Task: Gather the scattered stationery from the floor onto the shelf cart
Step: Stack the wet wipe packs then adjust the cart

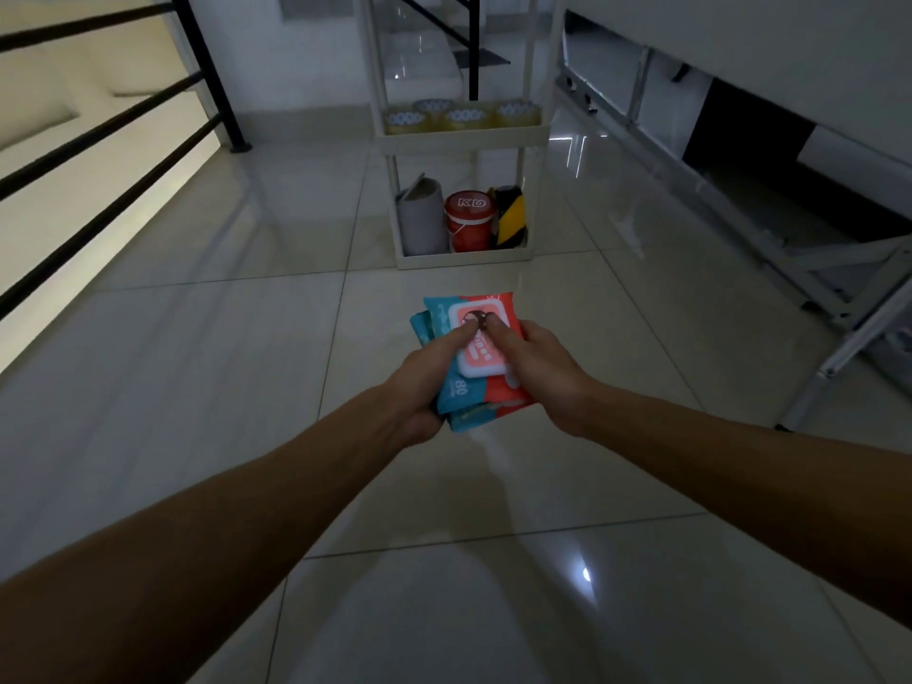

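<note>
**Packs carried toward the cart**

The stack of blue-and-red soft plastic wipe packs point(469, 360) is held above the glossy tiled floor point(207, 338), well short of the white tiered shelf cart point(461, 140) farther ahead. The stack is best kept level and squeezed from both sides until a tier is reached. The left hand point(427, 375) grips its left edge, thumb on top; the right hand point(540, 370) clasps the right edge likewise, both forearms outstretched.
</note>
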`<state>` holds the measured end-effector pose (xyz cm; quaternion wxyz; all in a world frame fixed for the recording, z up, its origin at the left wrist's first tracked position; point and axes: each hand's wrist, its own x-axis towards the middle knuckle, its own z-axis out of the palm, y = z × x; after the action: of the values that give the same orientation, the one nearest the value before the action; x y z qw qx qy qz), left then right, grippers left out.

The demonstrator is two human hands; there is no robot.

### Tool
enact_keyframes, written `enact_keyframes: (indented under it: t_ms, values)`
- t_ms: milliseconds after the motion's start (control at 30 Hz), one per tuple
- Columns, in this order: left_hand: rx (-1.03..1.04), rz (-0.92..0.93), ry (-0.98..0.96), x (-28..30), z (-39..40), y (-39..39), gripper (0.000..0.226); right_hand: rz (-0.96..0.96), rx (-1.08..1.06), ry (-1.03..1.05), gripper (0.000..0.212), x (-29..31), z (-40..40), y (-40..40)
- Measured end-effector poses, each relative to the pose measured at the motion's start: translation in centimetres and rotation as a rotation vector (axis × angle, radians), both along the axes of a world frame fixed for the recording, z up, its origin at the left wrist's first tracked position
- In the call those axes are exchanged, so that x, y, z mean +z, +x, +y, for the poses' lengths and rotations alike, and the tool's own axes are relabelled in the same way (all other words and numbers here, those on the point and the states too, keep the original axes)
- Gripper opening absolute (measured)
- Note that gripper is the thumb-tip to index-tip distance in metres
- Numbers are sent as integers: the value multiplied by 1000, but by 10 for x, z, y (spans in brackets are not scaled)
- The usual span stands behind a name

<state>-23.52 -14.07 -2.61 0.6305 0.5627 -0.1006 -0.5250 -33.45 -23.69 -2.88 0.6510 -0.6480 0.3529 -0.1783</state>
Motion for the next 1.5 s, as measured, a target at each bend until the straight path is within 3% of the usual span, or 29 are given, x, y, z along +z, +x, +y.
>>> enact_keyframes:
  t_ms: [233,400,567,733,1000,1267,1500]
  values:
    - [-27,-63,-6,10,-21,8,31,-26,90,-99,30,13,-22,-3]
    - [56,-132,40,14,-42,43,43,98,221,-57,56,29,-59,6]
    - [89,-171,30,46,-83,71,43,64,122,-71,64,55,-121,30]
    - [81,-195,-6,111,-132,83,42,-35,73,-109,38,117,-171,46]
    - [87,-243,-47,253,-205,110,36,-72,27,-235,42,232,-243,43]
    - [95,-378,-75,382,-255,185,20,-247,-154,-298,21,322,-317,102]
    - [29,-441,11,421,-353,242,28,-248,-284,-393,37,361,-404,160]
